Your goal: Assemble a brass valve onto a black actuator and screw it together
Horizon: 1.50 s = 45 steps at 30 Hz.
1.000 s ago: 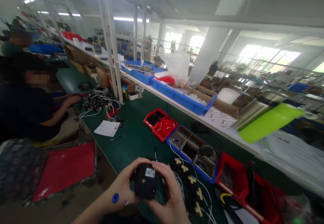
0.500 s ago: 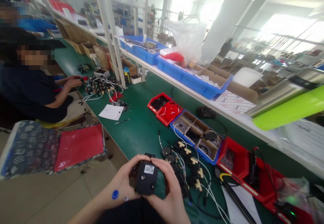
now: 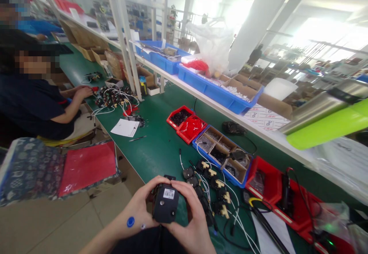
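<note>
Between my two hands is a black box-shaped device [image 3: 166, 208] with a white printed label and screws on its face. My left hand [image 3: 143, 206] is wrapped round its left side, a blue round sticker near the wrist. My right hand [image 3: 192, 213] grips it from the right, fingertips on the top edge and thumb at the lower corner. Just right of my hands lie several similar black units with brass fittings [image 3: 220, 185] and white cables on the green table [image 3: 155, 150].
A blue divided tray [image 3: 222, 152] of small parts stands beyond the units, with red bins [image 3: 186, 125] at its far end and more red bins [image 3: 264, 181] to the right. A shelf with blue trays [image 3: 218, 93] overhangs the table. At left a co-worker [image 3: 37, 100] sits beside a chair [image 3: 89, 166].
My hands and the black device stay almost still. The view has shifted very slightly. The co-worker's hands have moved a little.
</note>
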Available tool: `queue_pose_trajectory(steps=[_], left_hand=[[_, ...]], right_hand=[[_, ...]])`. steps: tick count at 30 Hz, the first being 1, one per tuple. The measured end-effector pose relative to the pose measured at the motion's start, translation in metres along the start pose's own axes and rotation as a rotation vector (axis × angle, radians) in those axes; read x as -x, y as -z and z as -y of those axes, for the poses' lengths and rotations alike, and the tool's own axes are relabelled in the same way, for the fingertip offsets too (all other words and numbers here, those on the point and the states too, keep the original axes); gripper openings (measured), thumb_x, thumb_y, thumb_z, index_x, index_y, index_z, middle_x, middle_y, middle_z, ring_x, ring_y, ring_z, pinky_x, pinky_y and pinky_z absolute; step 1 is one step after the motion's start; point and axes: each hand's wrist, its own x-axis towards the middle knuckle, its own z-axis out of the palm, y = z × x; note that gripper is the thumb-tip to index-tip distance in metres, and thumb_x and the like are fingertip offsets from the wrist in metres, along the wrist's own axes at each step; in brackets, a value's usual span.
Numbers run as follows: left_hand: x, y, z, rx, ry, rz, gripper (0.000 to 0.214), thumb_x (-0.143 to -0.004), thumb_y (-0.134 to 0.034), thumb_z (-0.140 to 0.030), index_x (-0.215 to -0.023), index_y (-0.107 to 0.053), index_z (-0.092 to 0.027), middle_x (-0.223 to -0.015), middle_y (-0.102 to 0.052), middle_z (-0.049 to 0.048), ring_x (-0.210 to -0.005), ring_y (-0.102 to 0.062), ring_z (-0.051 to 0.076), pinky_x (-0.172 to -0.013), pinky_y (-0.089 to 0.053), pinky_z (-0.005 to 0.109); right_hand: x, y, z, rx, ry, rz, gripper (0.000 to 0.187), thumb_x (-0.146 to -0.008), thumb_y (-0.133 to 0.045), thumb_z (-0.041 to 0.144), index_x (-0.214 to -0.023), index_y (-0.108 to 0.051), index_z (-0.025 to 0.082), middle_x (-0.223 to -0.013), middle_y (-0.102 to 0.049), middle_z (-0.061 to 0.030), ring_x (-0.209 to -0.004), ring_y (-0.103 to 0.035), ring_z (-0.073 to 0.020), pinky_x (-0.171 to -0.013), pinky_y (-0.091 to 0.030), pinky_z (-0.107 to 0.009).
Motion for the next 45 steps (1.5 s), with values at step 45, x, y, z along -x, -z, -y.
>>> queue_pose_trajectory(steps=[45], left_hand=[[-0.059,-0.116,0.036,0.014,0.126,1.101,0.062,-0.065,-0.078,-0.016,-0.123,-0.058,-0.024,-0.126,-0.061,0.0080,-0.120,-0.060,0.030,-0.097,-0.054,0.035]], right_hand=[[0.142,-0.011,0.025,0.429,-0.427,-0.978,0.065,-0.076,-0.075,0.011,-0.134,-0.060,0.036,-0.130,-0.061,-0.0039,-0.123,-0.061,-0.0251,-0.106,-0.053,-0.038]])
